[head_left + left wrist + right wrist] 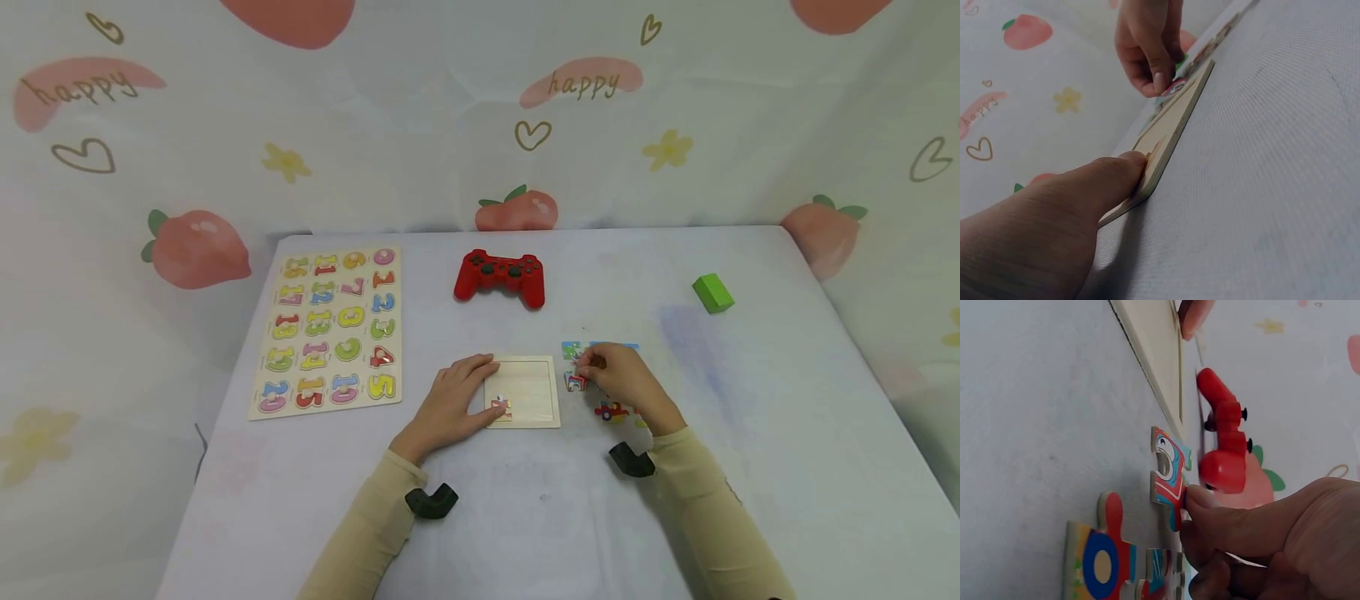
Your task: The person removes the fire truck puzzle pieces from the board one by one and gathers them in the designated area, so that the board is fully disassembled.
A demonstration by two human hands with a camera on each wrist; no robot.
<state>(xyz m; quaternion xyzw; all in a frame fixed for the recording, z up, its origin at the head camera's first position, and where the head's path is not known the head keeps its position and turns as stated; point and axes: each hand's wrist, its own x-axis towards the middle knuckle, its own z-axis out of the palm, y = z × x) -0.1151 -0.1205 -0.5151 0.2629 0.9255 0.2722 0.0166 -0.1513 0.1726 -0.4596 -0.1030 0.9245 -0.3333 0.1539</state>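
The left hand (450,406) rests on the left side of a shallow wooden puzzle tray (536,392), its fingers extended toward the upper edge. Its thumb (1119,175) presses near the lower edge, on a puzzle piece (500,405) in the tray's lower left corner. Just right of the tray, the right hand (626,379) pinches a red and blue jigsaw piece (1169,465) with a cartoon eye between thumb and fingers. Beneath and around that hand lie several more puzzle pieces, among them one with a red vehicle and blue wheel (1100,565).
A number puzzle board (333,333) lies at the left of the white-covered table. Behind the tray sits a red game controller (500,279). A green block (713,293) stands at the back right. A patterned cloth hangs behind the table.
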